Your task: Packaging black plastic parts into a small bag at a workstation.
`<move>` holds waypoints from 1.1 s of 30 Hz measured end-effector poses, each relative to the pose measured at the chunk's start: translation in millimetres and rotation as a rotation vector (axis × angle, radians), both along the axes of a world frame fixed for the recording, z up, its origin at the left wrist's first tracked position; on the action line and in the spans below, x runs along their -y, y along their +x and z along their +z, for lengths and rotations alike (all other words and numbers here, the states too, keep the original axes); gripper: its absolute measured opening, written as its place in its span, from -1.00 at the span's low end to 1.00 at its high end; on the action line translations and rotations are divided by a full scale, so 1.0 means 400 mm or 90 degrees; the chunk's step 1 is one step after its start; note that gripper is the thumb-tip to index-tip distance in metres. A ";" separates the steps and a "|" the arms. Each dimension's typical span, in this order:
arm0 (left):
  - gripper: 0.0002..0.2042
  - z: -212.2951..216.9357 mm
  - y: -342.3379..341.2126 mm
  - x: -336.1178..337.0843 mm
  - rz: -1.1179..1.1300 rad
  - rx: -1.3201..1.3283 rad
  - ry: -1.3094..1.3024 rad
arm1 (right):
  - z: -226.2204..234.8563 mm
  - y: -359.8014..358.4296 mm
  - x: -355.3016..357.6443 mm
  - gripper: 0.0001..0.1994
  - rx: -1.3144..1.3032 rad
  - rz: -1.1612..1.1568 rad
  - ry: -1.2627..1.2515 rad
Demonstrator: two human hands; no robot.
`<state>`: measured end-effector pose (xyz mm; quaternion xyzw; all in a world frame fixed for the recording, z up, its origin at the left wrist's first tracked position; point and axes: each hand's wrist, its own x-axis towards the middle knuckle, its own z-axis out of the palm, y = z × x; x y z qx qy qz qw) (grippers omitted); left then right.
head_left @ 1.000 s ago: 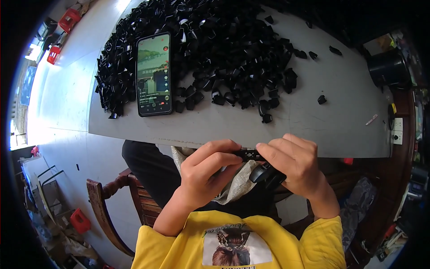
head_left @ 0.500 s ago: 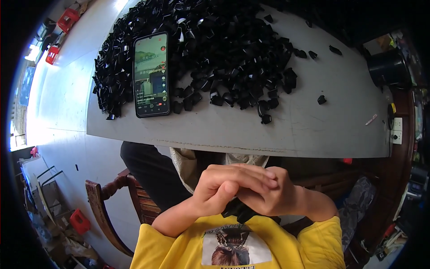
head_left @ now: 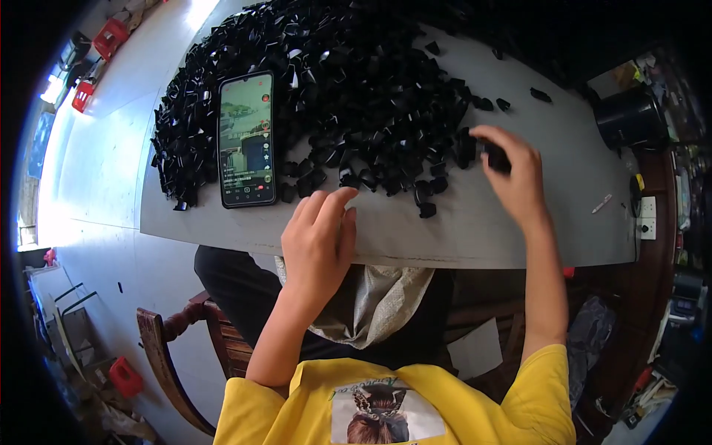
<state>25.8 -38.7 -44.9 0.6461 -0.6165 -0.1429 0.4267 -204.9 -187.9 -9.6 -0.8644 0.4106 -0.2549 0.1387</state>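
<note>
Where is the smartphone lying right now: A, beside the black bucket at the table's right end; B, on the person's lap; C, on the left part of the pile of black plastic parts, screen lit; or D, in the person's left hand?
C: the smartphone lies face up on the left part of the pile of black plastic parts, clear of both hands.

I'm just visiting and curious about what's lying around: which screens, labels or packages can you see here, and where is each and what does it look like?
Smartphone: lies flat on the grey table, left of the person's left hand, against the pile of black plastic parts; tall black rectangle, lit screen showing a greenish picture.
Printed picture: on the chest of the yellow shirt; pale rectangle, dark figure.
No packages or signs can be made out.
</note>
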 end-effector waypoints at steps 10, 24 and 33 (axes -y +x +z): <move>-0.83 -0.021 0.014 0.025 0.020 0.151 0.017 | -0.042 0.014 0.159 -0.70 -0.078 -0.075 0.150; -0.84 -0.022 0.012 0.017 0.012 0.209 0.004 | -0.066 -0.004 0.169 -0.60 -0.151 -0.160 0.106; -0.79 0.012 0.026 -0.056 -0.037 -0.191 -0.049 | 0.032 0.006 -0.015 -0.61 0.072 -0.134 0.084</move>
